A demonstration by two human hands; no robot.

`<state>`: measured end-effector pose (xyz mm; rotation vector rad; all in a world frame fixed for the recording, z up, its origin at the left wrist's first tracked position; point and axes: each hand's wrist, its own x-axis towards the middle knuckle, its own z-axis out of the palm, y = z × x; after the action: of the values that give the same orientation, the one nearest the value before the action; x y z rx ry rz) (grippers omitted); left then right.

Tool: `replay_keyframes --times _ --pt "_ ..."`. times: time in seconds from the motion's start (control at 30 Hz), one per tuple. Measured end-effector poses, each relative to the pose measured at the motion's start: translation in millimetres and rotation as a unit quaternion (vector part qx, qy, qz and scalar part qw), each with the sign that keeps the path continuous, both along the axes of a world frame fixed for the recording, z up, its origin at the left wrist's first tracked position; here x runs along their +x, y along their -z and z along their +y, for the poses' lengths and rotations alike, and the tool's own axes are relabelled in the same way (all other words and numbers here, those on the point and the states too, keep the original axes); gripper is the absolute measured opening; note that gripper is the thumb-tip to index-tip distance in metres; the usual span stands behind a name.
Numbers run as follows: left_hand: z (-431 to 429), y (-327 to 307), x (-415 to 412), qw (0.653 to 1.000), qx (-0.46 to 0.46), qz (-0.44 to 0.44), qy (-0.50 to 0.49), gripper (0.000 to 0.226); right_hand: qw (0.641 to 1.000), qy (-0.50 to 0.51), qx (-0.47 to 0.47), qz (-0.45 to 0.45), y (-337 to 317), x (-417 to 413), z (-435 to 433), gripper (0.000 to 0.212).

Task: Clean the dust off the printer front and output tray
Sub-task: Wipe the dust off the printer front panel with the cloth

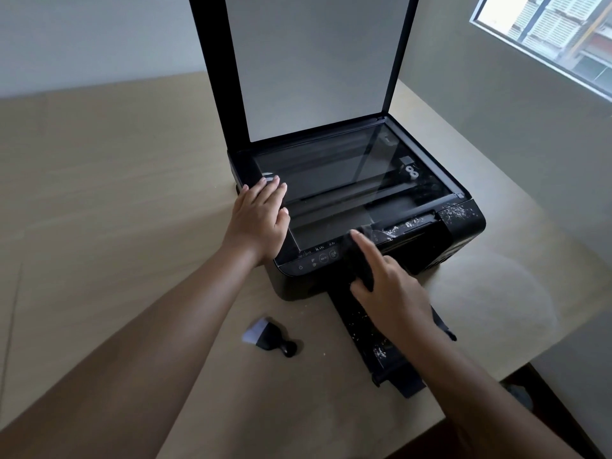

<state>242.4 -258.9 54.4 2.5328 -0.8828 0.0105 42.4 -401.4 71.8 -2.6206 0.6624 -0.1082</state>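
Note:
A black printer (463, 226) stands on the table with its scanner lid (314, 61) raised upright. White dust flecks lie along its front right edge (410, 223) and on the pulled-out output tray (367, 332). My left hand (258, 217) rests flat on the printer's left side, fingers spread at the edge of the scanner glass. My right hand (387, 286) presses a dark cloth (361, 260) against the printer front beside the control panel, index finger stretched out. A small black brush with pale bristles (268, 336) lies on the table left of the tray.
The wooden table (99, 210) extends far to the left. Its right edge runs close to the printer, and the front edge lies just past the tray's end. A window (556, 31) is at the upper right, in a grey wall.

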Motion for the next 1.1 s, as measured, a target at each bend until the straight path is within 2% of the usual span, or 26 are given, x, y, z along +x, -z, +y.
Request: replay_keyframes --times 0.07,0.17,0.23,0.37,0.47,0.6,0.7,0.8,0.87,1.0,1.1 --pt "-0.4 0.7 0.2 1.0 -0.004 -0.001 0.0 0.052 0.999 0.027 0.035 -0.012 -0.3 2.4 7.5 0.08" --pt "0.6 0.3 0.1 1.0 -0.007 0.006 0.004 0.056 0.997 -0.032 0.061 -0.022 2.0 3.9 39.5 0.082" --pt "0.9 -1.0 0.1 1.0 -0.006 0.01 0.003 0.061 0.996 -0.076 0.038 -0.005 4.2 6.1 58.3 0.08" --pt "0.7 -0.3 -0.1 1.0 0.001 0.002 0.002 0.052 0.991 -0.132 -0.016 -0.003 2.2 8.6 52.4 0.075" --pt "1.0 -0.9 -0.7 1.0 0.002 -0.001 0.003 0.051 0.994 -0.1 -0.035 0.007 -4.4 3.8 23.9 0.076" --pt "0.8 -0.9 -0.7 1.0 0.004 -0.004 0.003 0.053 1.0 -0.012 0.005 0.005 -9.2 2.0 15.4 0.071" --pt "0.9 -0.1 0.0 1.0 0.006 -0.002 0.003 0.056 0.998 -0.06 0.023 0.017 -9.4 8.8 47.3 0.067" --pt "1.0 -0.1 0.5 1.0 0.016 0.002 0.003 0.056 0.994 -0.103 -0.01 0.032 -11.3 10.9 53.3 0.067" --pt "1.0 -0.7 -0.3 1.0 0.016 0.005 0.003 0.064 0.995 -0.086 -0.037 0.03 -12.7 9.1 30.4 0.068" --pt "0.7 -1.0 -1.0 1.0 0.007 0.007 0.002 0.066 1.0 -0.009 -0.007 0.026 -14.8 5.8 11.9 0.066" --pt "0.8 0.0 0.7 1.0 -0.001 0.005 0.001 0.062 0.998 -0.06 0.014 0.034 -13.4 13.8 46.2 0.064"
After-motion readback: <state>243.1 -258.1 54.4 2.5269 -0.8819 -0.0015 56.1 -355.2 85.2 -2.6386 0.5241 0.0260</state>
